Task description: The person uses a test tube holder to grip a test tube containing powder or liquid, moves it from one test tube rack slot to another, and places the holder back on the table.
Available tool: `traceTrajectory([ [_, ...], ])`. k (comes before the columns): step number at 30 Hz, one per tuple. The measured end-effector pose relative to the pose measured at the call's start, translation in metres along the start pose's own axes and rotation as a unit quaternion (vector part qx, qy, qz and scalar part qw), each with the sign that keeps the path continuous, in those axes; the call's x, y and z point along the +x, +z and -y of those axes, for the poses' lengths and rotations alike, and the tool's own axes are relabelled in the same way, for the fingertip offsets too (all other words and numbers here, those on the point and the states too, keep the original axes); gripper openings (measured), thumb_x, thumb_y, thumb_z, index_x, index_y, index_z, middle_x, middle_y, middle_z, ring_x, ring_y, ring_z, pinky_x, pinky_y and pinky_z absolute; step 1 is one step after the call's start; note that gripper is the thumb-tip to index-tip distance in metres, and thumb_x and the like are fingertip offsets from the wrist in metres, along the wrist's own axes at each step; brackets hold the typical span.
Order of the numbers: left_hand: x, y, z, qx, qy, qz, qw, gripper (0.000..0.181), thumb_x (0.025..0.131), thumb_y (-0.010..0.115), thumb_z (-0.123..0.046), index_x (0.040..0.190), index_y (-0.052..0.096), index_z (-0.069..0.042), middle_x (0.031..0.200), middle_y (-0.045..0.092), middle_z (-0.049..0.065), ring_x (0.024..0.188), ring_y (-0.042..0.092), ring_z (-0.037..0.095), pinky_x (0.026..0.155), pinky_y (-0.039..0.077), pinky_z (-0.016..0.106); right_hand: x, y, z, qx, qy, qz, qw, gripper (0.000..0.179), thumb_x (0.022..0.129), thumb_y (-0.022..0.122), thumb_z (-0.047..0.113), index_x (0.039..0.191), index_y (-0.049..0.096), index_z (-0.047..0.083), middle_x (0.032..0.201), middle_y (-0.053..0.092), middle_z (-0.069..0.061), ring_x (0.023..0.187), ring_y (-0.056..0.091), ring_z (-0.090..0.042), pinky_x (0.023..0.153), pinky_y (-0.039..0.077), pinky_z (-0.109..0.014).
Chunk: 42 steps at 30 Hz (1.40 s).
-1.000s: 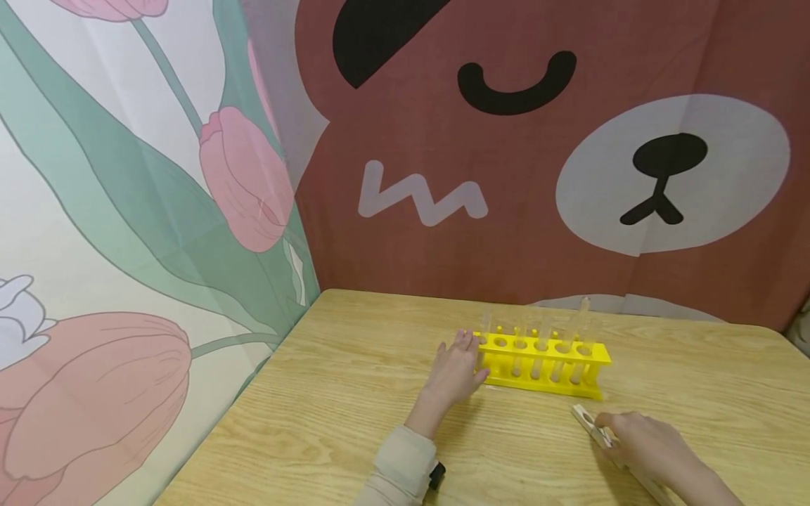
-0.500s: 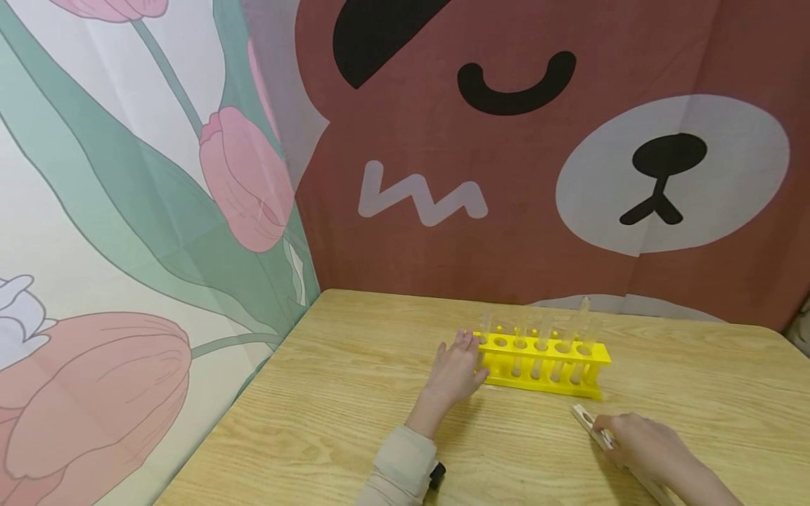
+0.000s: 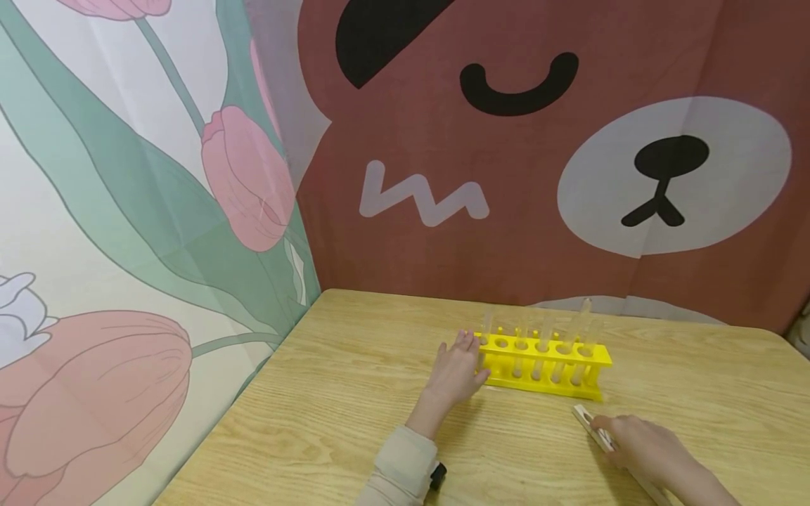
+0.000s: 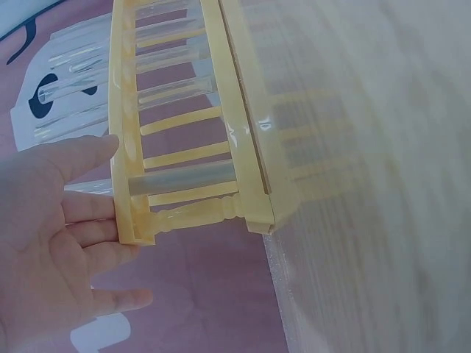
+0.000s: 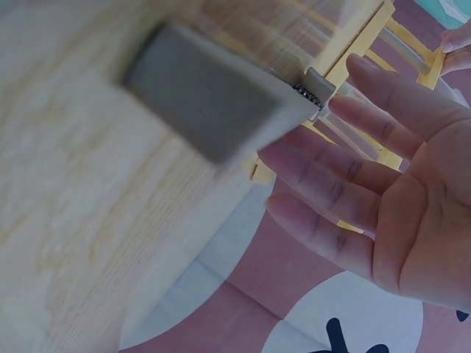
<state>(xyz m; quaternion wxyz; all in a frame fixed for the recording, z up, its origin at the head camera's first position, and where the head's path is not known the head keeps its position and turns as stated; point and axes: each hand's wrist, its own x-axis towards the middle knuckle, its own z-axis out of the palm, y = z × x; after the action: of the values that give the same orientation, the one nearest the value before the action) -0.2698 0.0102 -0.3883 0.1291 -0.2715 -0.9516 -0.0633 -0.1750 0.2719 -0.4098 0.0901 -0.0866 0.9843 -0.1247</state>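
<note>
A yellow test tube rack (image 3: 545,388) stands on the table in the head view, with several clear test tubes (image 3: 547,330) upright in its holes. My left hand (image 3: 452,372) holds the rack's left end. In the left wrist view, the thumb lies on the yellow top plate (image 4: 124,88) and the other fingers are by its end, beside the nearest tube (image 4: 184,178). To the front right of the rack, my right hand (image 3: 652,450) grips a wooden test tube clamp (image 3: 583,420) low over the table. The right wrist view shows its blurred wooden end (image 5: 206,95) and metal spring (image 5: 309,95).
The wood-grain table (image 3: 304,400) runs back to a cloth printed with a brown bear (image 3: 411,267). Another cloth with printed tulips (image 3: 247,183) hangs along its left side. A small black piece (image 3: 438,476) sits at the left cuff.
</note>
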Motion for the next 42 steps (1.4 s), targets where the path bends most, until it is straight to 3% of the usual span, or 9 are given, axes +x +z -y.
traceTrajectory([
  [13,-0.0001,0.0005,0.0007,0.010,0.003,-0.010,0.9999,0.057,0.085,0.056,-0.040,0.129,0.047,-0.005,0.135,0.041,0.009,0.126,0.032,0.020,0.093,0.035,0.046,0.0005,-0.0005,0.0038,0.002,-0.001,0.004,1.0000,0.037,0.070,0.068,-0.002,0.103,0.060,0.012,0.064,0.045,0.002,0.054,0.038,-0.017,0.046,0.034,-0.029],
  [20,0.0002,0.0006,0.0011,0.006,-0.001,-0.004,1.0000,0.058,0.086,0.055,-0.040,0.131,0.045,-0.004,0.136,0.039,0.009,0.127,0.030,0.020,0.094,0.035,0.046,0.0030,0.0017,0.0015,-0.005,-0.006,0.010,0.9999,0.044,0.068,0.073,0.001,0.108,0.057,0.010,0.071,0.050,0.000,0.057,0.041,-0.017,0.047,0.038,-0.031],
  [26,0.0006,0.0004,0.0011,0.004,-0.002,0.003,1.0000,0.058,0.086,0.055,-0.039,0.131,0.044,-0.004,0.137,0.039,0.009,0.128,0.030,0.020,0.094,0.035,0.046,0.0059,0.0049,-0.0029,0.018,-0.017,0.012,0.9996,0.047,0.064,0.074,-0.002,0.106,0.057,0.007,0.073,0.053,-0.003,0.059,0.042,-0.018,0.050,0.040,-0.032],
  [35,-0.0010,-0.0008,0.0007,0.014,0.003,-0.003,0.9999,0.057,0.086,0.056,-0.039,0.130,0.045,-0.004,0.135,0.041,0.009,0.127,0.032,0.020,0.092,0.036,0.045,0.0074,0.0075,-0.0049,0.032,-0.014,0.007,0.9993,0.045,0.066,0.068,-0.010,0.107,0.055,0.004,0.072,0.053,-0.003,0.058,0.042,-0.018,0.051,0.039,-0.032],
  [42,-0.0007,-0.0011,0.0006,0.012,-0.001,0.002,0.9999,0.058,0.086,0.055,-0.040,0.131,0.045,-0.005,0.136,0.040,0.008,0.127,0.031,0.019,0.093,0.036,0.045,0.0069,0.0068,-0.0035,-0.013,-0.010,-0.016,0.9997,0.034,0.074,0.060,-0.008,0.107,0.053,-0.002,0.070,0.055,-0.006,0.060,0.049,-0.017,0.050,0.043,-0.034],
])
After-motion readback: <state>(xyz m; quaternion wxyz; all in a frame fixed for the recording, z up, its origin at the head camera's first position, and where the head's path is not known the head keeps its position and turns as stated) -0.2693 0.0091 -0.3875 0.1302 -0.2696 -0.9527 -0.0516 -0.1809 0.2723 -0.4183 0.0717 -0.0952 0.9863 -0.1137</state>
